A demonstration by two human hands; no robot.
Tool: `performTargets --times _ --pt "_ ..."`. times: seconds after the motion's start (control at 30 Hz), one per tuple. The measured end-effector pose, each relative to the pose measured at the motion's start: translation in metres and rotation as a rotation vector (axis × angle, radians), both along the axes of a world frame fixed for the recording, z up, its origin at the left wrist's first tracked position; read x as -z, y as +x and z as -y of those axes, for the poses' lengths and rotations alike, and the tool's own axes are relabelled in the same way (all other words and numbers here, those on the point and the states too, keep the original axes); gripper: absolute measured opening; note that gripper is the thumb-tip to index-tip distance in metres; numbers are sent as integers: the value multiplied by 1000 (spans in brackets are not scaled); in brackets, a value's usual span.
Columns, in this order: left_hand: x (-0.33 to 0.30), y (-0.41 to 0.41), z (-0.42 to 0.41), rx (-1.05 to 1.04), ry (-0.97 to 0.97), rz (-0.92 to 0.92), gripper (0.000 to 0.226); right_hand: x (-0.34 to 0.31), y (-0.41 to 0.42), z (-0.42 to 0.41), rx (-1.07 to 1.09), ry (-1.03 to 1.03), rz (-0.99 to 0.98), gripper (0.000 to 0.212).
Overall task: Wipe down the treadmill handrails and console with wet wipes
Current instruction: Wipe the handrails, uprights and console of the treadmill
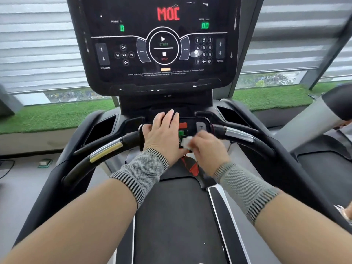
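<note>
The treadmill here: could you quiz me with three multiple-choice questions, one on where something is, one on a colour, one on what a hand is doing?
1. Where is the white wipe?
A. on the big console screen
B. at the small button panel between the handrails
C. on the running belt

2. What colour are the large letters at the top of the console screen?
A. red
B. blue
C. white

3. What is the left hand doing?
A. pinching the wipe
B. hanging at the person's side
C. resting flat, fingers straight, on the middle of the handlebar

Answers:
1 B, the right hand holds the wipe against the button panel.
2 A, the letters glow red.
3 C, its fingers lie straight over the panel's left part.
</note>
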State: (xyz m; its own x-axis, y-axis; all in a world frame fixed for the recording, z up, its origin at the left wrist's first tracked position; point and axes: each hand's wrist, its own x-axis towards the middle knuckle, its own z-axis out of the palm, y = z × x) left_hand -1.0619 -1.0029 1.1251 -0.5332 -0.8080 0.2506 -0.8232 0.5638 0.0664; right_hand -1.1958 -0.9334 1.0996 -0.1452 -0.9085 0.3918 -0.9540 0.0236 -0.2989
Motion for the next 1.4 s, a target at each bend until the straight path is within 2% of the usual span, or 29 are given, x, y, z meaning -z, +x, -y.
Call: performTargets --times 0.1,0.27,0.37,0.5,0.67,0.87,1.0,1.07,1.17,1.27,1.33,1.4 --pt "6 0 1 -9 -2 30 106 11 -14 -18 14 -12 50 11" --pt "7 0 3 -23 -29 47 107 2 -22 -12 51 118 147 5" --pt "6 -2 2 -27 -37 45 106 -5 -29 -5 132 82 222 8" --pt "7 -3 0 -37 -48 25 105 -30 -17 29 206 -10 186 16" --pt "8 0 0 -46 -70 2 103 -38 18 44 30 -49 139 21" --pt "7 -1 0 -45 -42 -10 105 -26 -24 21 267 -74 204 20" --pt "9 0 0 -40 -49 -22 102 -27 13 41 17 -22 90 20" --pt "8 0 0 -36 -52 -21 102 -30 16 47 -30 -40 37 18" --pt "6 0 1 -27 -41 -3 104 -36 -7 43 110 -40 64 15" --pt "7 1 0 -34 -36 -9 105 -27 -28 19 258 -56 175 16" --pt "8 1 1 -30 -34 -15 105 -12 -19 0 249 -53 181 14" --pt "9 1 2 -26 -38 -21 105 3 0 -11 129 -57 156 9"
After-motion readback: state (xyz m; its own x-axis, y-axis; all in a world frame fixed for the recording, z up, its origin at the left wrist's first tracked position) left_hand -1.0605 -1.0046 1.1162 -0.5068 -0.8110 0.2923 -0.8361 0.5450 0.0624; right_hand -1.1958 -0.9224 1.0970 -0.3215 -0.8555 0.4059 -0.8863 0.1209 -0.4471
